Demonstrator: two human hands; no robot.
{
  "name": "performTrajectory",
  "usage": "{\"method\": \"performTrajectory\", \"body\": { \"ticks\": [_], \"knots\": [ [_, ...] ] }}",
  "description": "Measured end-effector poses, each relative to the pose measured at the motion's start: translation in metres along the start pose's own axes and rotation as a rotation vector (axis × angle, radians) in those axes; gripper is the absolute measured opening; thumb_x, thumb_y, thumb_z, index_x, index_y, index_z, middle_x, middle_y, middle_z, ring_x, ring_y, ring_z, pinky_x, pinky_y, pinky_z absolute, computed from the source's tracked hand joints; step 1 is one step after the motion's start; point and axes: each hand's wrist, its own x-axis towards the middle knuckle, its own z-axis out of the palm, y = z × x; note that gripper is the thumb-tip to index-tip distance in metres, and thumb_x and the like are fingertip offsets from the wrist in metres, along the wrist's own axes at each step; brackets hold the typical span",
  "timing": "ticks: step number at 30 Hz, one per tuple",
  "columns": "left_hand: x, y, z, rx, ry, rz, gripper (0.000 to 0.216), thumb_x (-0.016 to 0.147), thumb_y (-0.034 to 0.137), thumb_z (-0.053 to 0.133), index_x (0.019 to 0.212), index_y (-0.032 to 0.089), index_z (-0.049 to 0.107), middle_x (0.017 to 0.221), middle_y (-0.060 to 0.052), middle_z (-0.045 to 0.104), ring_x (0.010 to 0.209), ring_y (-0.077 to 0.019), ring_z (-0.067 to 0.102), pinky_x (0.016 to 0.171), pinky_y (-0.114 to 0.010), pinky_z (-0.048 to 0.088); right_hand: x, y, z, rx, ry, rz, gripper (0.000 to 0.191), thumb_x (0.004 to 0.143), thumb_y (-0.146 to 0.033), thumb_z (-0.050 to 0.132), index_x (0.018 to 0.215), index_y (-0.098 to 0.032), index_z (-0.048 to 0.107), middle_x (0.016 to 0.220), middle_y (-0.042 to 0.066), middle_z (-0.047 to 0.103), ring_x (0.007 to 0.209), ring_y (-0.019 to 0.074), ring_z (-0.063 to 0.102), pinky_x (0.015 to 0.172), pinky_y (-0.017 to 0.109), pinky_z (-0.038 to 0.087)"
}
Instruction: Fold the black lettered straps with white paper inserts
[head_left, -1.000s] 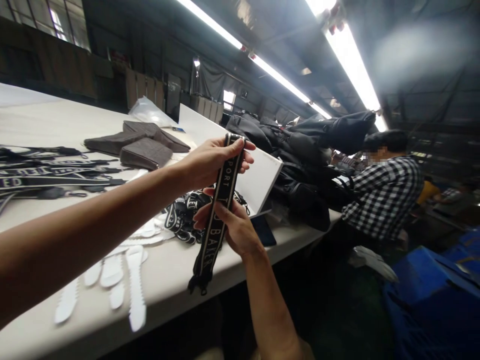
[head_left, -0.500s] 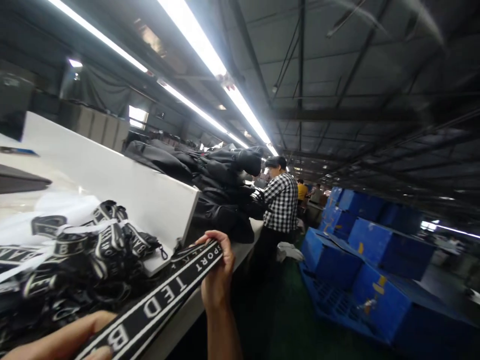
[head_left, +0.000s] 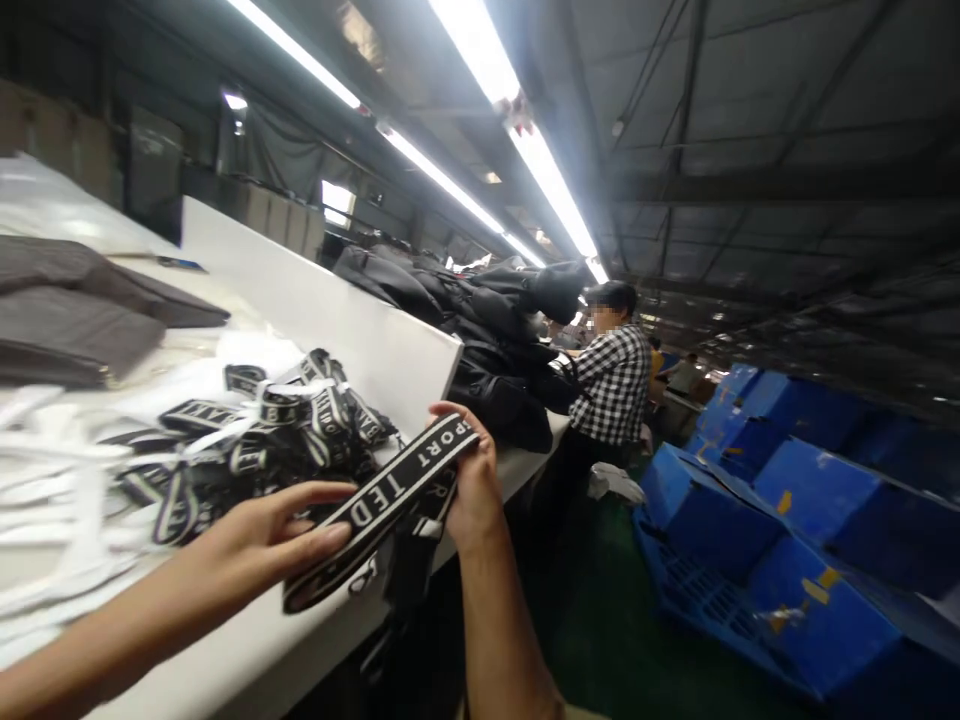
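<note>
While the right hand (head_left: 472,490) grips the lettered black strap (head_left: 390,500) at one end, the left hand (head_left: 259,540) pinches its middle above the surface (head_left: 247,660).

Bench (head_left: 247,660): grey pouches (head_left: 82,305) at far left edge, white board (head_left: 330,320) upright mid-bench, black bags (head_left: 480,340) behind it. Blue crates (head_left: 757,500) on floor; co-worker's checked shirt (head_left: 611,385) beyond.

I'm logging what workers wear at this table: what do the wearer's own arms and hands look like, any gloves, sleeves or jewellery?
Both are bare. The left hand and right hand have no gloves, and no rings show. Both forearms are uncovered as far as the frame reaches: no sleeve, watch or wristband in sight.
</note>
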Motion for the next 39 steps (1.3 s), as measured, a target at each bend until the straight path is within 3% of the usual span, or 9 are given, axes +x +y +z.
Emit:
{"method": "performTrajectory", "body": {
  "ticks": [5,12,17,21,25,27,31,35,39],
  "knots": [
    [-0.005,0.014,-0.011,-0.145,-0.161,-0.007,0.071,0.085,0.061,0.071,0.132,0.01,0.058,0.095,-0.009,0.069,0.075,-0.0194,0.058,0.066,-0.027,0.043,0.014,0.014,0.027,0.045,0.043,-0.031,0.031,0.063,-0.029,0.082,0.09,-0.019,0.073,0.069,-0.003,0.062,0.056,0.0076,0.051,0.052,0.017,0.043],
    [-0.008,-0.011,-0.013,-0.103,0.013,0.033,0.09,0.084,0.063,0.069,0.147,0.008,0.035,0.075,-0.001,0.063,0.07,-0.0187,0.055,0.067,-0.029,0.04,0.008,0.034,0.053,0.056,0.062,-0.143,0.023,0.064,-0.024,0.075,0.086,-0.019,0.072,0.07,-0.002,0.062,0.058,0.008,0.05,0.053,0.017,0.039],
    [0.002,-0.023,-0.018,-0.074,0.031,0.074,0.095,0.081,0.064,0.071,0.148,0.008,0.034,0.067,0.002,0.056,0.063,-0.0166,0.048,0.061,-0.027,0.036,-0.002,0.044,0.066,0.221,-0.092,-0.004,0.017,0.068,-0.024,0.066,0.083,-0.02,0.072,0.079,0.0,0.063,0.066,0.0106,0.053,0.06,0.021,0.044],
    [-0.007,-0.006,-0.025,-0.017,-0.064,0.051,0.067,0.075,0.064,0.072,0.11,0.008,0.066,0.071,-0.003,0.057,0.064,-0.0179,0.05,0.06,-0.028,0.038,-0.005,0.046,0.068,0.387,-0.188,0.154,0.018,0.066,-0.022,0.065,0.082,-0.02,0.071,0.086,0.002,0.062,0.073,0.011,0.054,0.066,0.02,0.048],
    [-0.032,0.017,-0.029,0.353,0.206,0.227,0.033,0.08,0.048,0.07,0.081,0.015,0.068,0.097,-0.009,0.058,0.092,-0.0263,0.056,0.083,-0.036,0.046,-0.004,0.045,0.069,0.431,-0.202,0.119,0.02,0.066,-0.021,0.059,0.084,-0.023,0.065,0.084,0.001,0.055,0.069,0.012,0.049,0.064,0.024,0.046],
    [-0.046,0.022,-0.026,0.411,0.225,0.287,0.028,0.089,0.045,0.061,0.093,0.017,0.063,0.106,-0.009,0.058,0.097,-0.0252,0.056,0.089,-0.037,0.047,-0.001,0.048,0.074,0.405,-0.186,0.049,0.019,0.068,-0.022,0.056,0.086,-0.024,0.063,0.083,0.0,0.053,0.068,0.0132,0.047,0.064,0.027,0.045],
    [-0.067,0.012,-0.019,0.241,0.14,0.178,0.037,0.101,0.05,0.045,0.12,0.019,0.052,0.102,-0.006,0.062,0.095,-0.0235,0.059,0.087,-0.035,0.052,0.006,0.066,0.086,0.238,-0.152,-0.11,0.018,0.073,-0.017,0.054,0.086,-0.023,0.065,0.086,0.001,0.06,0.07,0.0146,0.051,0.066,0.029,0.043],
    [-0.08,-0.006,-0.029,0.215,0.233,0.136,0.053,0.097,0.043,0.051,0.144,0.019,0.041,0.137,-0.01,0.056,0.131,-0.0298,0.048,0.115,-0.04,0.037,0.012,0.091,0.089,-0.04,-0.297,-0.426,0.016,0.076,-0.008,0.057,0.075,-0.021,0.067,0.089,0.003,0.066,0.081,0.018,0.058,0.077,0.033,0.043],
    [-0.085,-0.009,-0.036,0.147,0.299,0.028,0.066,0.089,0.048,0.065,0.145,0.02,0.044,0.144,-0.01,0.053,0.134,-0.0341,0.046,0.115,-0.042,0.037,0.014,0.102,0.092,-0.115,-0.402,-0.5,0.02,0.081,-0.007,0.058,0.067,-0.021,0.063,0.081,0.002,0.066,0.081,0.0186,0.058,0.081,0.034,0.042]
  ]
}}
